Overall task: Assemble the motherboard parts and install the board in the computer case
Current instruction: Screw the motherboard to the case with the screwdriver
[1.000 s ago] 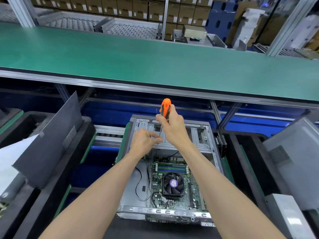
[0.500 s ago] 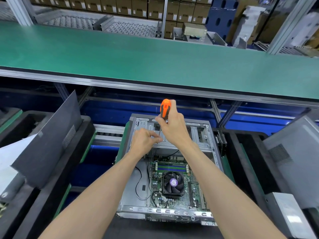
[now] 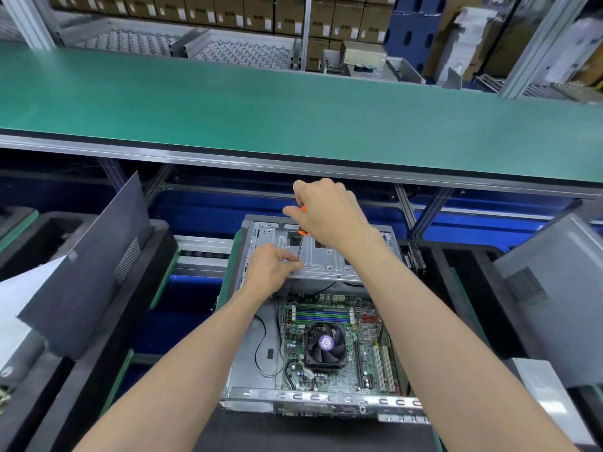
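An open grey computer case [image 3: 248,380] lies flat below me. Inside it sits the green motherboard [image 3: 332,373] with a black CPU fan [image 3: 325,344] and memory sticks. At the case's far end is a metal drive bay plate [image 3: 329,259]. My right hand [image 3: 326,213] grips the orange-handled screwdriver [image 3: 303,228] upright over that plate, covering most of the handle. My left hand [image 3: 272,267] pinches the screwdriver's thin shaft near its tip, at the plate's near edge.
A long green conveyor belt [image 3: 293,106] runs across behind the case. A dark side panel [image 3: 88,272] leans on black foam at the left. A grey case panel [image 3: 561,288] stands at the right. Stacked cartons fill the back shelves.
My right hand has closed over the top of the screwdriver handle, hiding most of the orange. My left hand keeps its pinch at the shaft. The view has shifted slightly.
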A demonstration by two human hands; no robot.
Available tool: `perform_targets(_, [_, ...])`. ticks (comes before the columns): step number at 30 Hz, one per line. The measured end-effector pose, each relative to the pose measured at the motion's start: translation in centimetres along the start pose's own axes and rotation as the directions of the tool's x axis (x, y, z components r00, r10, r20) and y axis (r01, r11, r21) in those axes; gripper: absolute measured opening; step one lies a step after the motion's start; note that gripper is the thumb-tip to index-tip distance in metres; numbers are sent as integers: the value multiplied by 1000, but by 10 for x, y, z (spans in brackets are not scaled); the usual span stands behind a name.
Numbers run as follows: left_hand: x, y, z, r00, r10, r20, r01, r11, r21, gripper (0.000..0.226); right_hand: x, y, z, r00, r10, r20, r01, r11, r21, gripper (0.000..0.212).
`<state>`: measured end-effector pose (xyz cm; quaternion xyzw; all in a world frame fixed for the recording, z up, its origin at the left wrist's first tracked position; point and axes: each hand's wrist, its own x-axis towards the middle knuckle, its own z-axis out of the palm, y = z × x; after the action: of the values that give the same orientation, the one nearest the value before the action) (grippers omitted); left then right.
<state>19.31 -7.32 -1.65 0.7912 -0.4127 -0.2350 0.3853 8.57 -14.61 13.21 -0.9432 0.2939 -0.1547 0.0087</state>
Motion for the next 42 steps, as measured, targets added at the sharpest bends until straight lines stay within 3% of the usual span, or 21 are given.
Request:
perform_targets(6, [1,0,0,1000,-1,7,0,998,57,16,0,-4,-11,991,-33,128,21,996,90,18])
perform_targets(9, [2,-2,2,1000,1,6,-2,996,90,17,3,-5,-11,994,-3,113,2,1000,7,13])
perform_targets(12, [2,-4,4,1000,1,14,-2,996,89,16,4,-9,-11,996,20,91,-11,995,-100,25])
perform_targets(16, [2,-4,4,1000,-9,15,8,996,88,14,2,-10,-19,985,-19,170,9,998,59,10])
perform_targets(18, [1,-4,4,1000,-4,20,3,996,91,14,1,-9,-20,980,-33,195,13,995,102,16])
perform_targets(21, [-1,-5,4,1000,8,15,-10,994,113,12,2,-9,-16,988,1,154,-4,1000,18,14])
perform_targets(24, [-2,-4,4,1000,13,8,-14,994,112,13,4,-8,-14,994,46,102,-34,993,-115,28])
perform_targets(26, [-2,-4,4,1000,18,1,-18,993,113,13,4,-9,-16,990,34,135,-26,998,-64,30])
perform_targets(28, [-3,-3,4,1000,30,5,-30,992,122,13,4,-11,-19,982,1,187,-8,999,39,10])
perform_targets(30, [-4,-2,3,999,31,19,-33,992,119,13,3,-11,-20,978,-8,209,-11,996,94,20])
perform_targets(32, [-5,-3,2,1000,21,16,-22,994,108,13,3,-10,-19,983,1,183,-14,997,71,16])
perform_targets(36, [-20,-6,6,986,44,-164,-27,995,100,13,3,-9,-16,990,43,131,-33,996,-78,21])
perform_targets(38, [-34,-9,10,966,88,-243,-61,991,120,10,2,-8,-18,987,15,160,-12,1000,-18,17])
perform_targets(40, [-45,-15,16,979,99,-180,-68,983,172,15,0,-8,-20,979,-22,203,2,996,95,20])
perform_targets(42, [-49,-22,22,999,33,-22,-25,953,303,20,0,-7,-19,978,-28,207,0,991,131,22])
